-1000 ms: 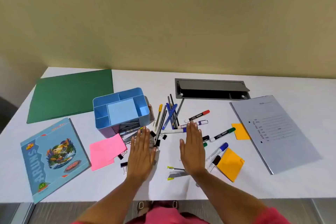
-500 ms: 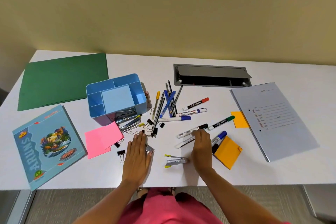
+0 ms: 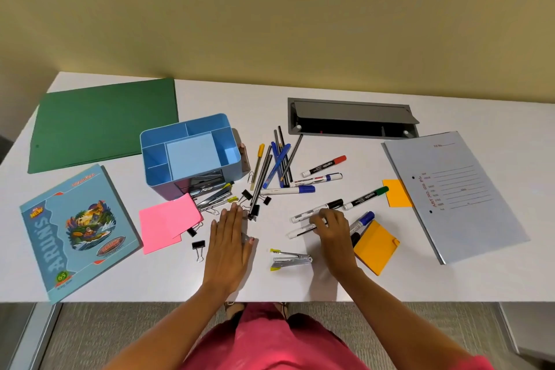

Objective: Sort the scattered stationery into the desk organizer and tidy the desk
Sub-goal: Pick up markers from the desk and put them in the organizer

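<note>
White desk (image 3: 420,279): left hand (image 3: 228,246) flat, right hand (image 3: 332,230) curled on marker (image 3: 301,231) beside stapler (image 3: 290,259).

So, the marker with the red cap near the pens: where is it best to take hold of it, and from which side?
Probably grip the red-capped marker across the middle of its white barrel, coming from above. It lies flat and apart from the pens, with bare desk on both long sides, so fingers can pinch it there.

The right hand (image 3: 332,230) covers the middle of a white marker (image 3: 300,232); a small object under the left hand (image 3: 229,245) stays unreadable.
</note>
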Demonstrator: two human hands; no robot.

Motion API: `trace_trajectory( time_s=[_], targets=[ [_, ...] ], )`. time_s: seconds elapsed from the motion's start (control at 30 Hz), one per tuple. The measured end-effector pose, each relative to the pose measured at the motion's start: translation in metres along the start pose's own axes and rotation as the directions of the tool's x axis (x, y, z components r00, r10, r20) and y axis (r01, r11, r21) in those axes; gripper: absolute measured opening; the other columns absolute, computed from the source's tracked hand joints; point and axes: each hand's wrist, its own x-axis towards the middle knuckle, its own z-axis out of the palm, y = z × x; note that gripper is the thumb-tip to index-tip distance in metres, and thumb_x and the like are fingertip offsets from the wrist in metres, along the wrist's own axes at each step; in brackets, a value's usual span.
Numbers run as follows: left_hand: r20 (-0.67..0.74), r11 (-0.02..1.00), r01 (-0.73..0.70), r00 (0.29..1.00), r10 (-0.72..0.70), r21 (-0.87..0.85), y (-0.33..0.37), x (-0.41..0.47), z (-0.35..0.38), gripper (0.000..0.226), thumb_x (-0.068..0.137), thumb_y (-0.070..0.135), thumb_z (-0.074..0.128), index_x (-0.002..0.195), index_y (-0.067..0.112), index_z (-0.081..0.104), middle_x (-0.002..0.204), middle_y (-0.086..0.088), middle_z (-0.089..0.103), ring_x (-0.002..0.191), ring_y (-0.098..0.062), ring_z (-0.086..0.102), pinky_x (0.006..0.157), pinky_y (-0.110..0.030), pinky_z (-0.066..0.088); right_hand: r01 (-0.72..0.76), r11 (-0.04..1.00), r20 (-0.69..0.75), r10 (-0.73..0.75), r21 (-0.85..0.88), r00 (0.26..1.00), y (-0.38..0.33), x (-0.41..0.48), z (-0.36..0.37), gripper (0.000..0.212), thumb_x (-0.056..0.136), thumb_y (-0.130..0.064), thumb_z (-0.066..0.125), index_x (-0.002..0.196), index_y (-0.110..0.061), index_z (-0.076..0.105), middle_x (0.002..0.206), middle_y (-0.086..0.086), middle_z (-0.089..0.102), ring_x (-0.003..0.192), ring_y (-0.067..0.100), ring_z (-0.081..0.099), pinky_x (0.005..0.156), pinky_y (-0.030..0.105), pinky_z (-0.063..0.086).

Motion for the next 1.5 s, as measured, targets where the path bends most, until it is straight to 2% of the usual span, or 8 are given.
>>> trace_trajectory(
  time_s=[0.2,0.53,0.67,0.83,1.03,1.17,1.37,1.5],
  targets=[
    [-0.064,0.963,-0.012,0.998,-0.006,-0.269,0.033,0.013,-0.023,0.062,0.100,0.044,0.025,0.153,0.019,0.007,0.160,0.006,0.006,0.148,-0.009,0.002,0.120,-0.025,-0.004,0.099,0.994,-0.112,-0.102,-0.035,0.988,-0.002,0.006,-0.013,0.035,0.071,0.000,0.077,0.103,-0.010,0.068,0.100,0.008,0.067,0.101,0.028,0.052,0.083,0.038,0.045],
    [-0.213,0.919,-0.183,0.970,0.113,-0.349,0.080,0.029,-0.070,0.030,0.093,0.003,0.053,0.119,0.015,0.061,0.118,-0.002,0.060,0.111,-0.017,0.049,0.093,-0.024,0.041,0.270,0.957,-0.176,-0.250,0.102,0.952,-0.061,0.038,-0.074,0.024,0.091,-0.023,0.050,0.102,-0.014,0.069,0.094,0.006,0.064,0.088,0.017,0.048,0.073,0.026,0.029],
    [-0.267,0.906,-0.152,0.963,0.045,-0.394,0.069,0.035,-0.088,0.031,0.090,-0.004,0.053,0.112,0.016,0.060,0.110,0.000,0.056,0.099,-0.015,0.053,0.080,-0.025,0.048,0.030,0.835,-0.099,0.030,0.550,0.995,-0.089,0.055,-0.100,0.018,0.085,-0.011,0.066,0.103,-0.010,0.065,0.100,0.001,0.060,0.092,0.005,0.053,0.082,0.005,0.039],
    [-0.372,0.882,-0.127,0.927,-0.058,-0.455,0.048,0.041,-0.114,0.022,0.091,0.003,0.057,0.110,0.012,0.062,0.107,-0.001,0.062,0.094,-0.006,0.052,0.079,-0.001,0.035,-0.052,0.633,-0.124,0.231,0.772,0.965,-0.120,0.083,-0.116,0.012,0.085,-0.005,0.066,0.094,-0.013,0.064,0.092,-0.005,0.065,0.085,0.006,0.061,0.072,0.016,0.051],
    [-0.381,0.684,0.131,0.748,-0.543,-0.717,-0.008,0.055,-0.137,0.029,0.099,0.016,0.047,0.125,0.013,0.060,0.118,0.004,0.058,0.102,-0.011,0.054,0.081,-0.001,0.037,0.033,0.741,-0.301,0.230,0.670,0.925,-0.151,0.121,-0.105,0.013,0.093,-0.003,0.054,0.102,-0.007,0.064,0.098,0.003,0.062,0.089,0.006,0.057,0.080,0.011,0.044],
    [-0.212,0.451,0.338,0.555,-0.804,-0.826,-0.071,0.074,-0.136,0.035,0.100,0.019,0.045,0.133,0.014,0.056,0.135,-0.004,0.057,0.122,-0.023,0.053,0.106,-0.033,0.040,0.078,0.842,-0.283,0.090,0.534,0.955,-0.168,0.145,-0.080,0.023,0.090,0.000,0.050,0.111,-0.003,0.061,0.108,0.011,0.061,0.098,0.016,0.057,0.084,0.012,0.043],
    [0.137,0.251,0.490,0.628,-0.766,-0.835,-0.122,0.097,-0.122,0.050,0.094,0.032,0.057,0.142,0.021,0.044,0.131,-0.007,0.058,0.100,-0.029,0.062,0.097,-0.050,0.049,0.080,0.960,-0.072,-0.062,0.269,0.995,-0.177,0.164,-0.039,0.058,0.065,0.024,0.066,0.116,-0.003,0.060,0.113,0.015,0.059,0.101,0.027,0.058,0.077,0.035,0.057],
    [0.150,0.237,0.454,0.666,-0.731,-0.859,-0.128,0.101,-0.121,0.046,0.095,0.025,0.056,0.140,0.023,0.046,0.126,-0.008,0.061,0.100,-0.028,0.062,0.090,-0.054,0.053,0.048,0.961,0.025,-0.057,0.272,0.998,-0.179,0.171,-0.031,0.064,0.067,0.027,0.057,0.124,-0.002,0.054,0.117,0.018,0.056,0.107,0.030,0.055,0.085,0.041,0.054]
  ],
)
